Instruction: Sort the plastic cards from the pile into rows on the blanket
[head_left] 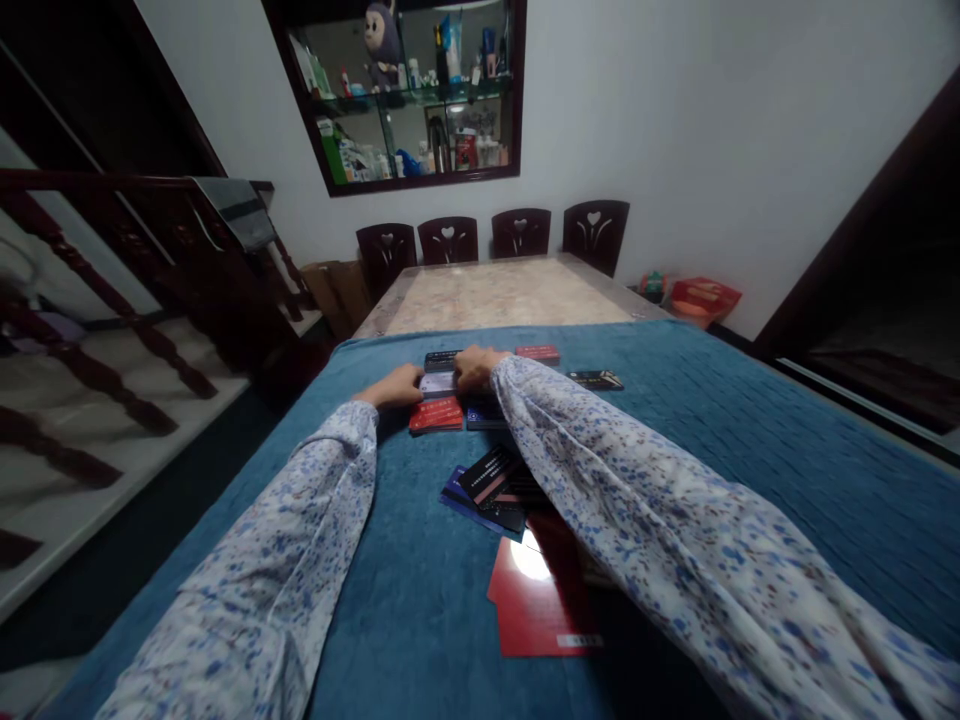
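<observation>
At the far part of the blue cloth, a stack of pale lilac cards (437,385) lies between my two hands. My left hand (400,388) has its fingers closed at the stack's left side. My right hand (475,368) is curled at the opposite side, its fingertips partly hidden. Black cards (442,360) lie just beyond, red cards (436,414) just nearer, and dark blue cards (484,414) below my right hand. Closer to me, black cards (491,476) overlap blue cards (459,492). Glossy red cards (536,610) lie nearest, partly under my right sleeve.
Beyond my right wrist lie pinkish-red cards (538,353), with a black card (596,380) farther right. The blue cloth (712,430) covers the near part of the marble-patterned table (495,290). Several dark chairs (521,235) stand behind it. Wooden railings (97,330) are at left.
</observation>
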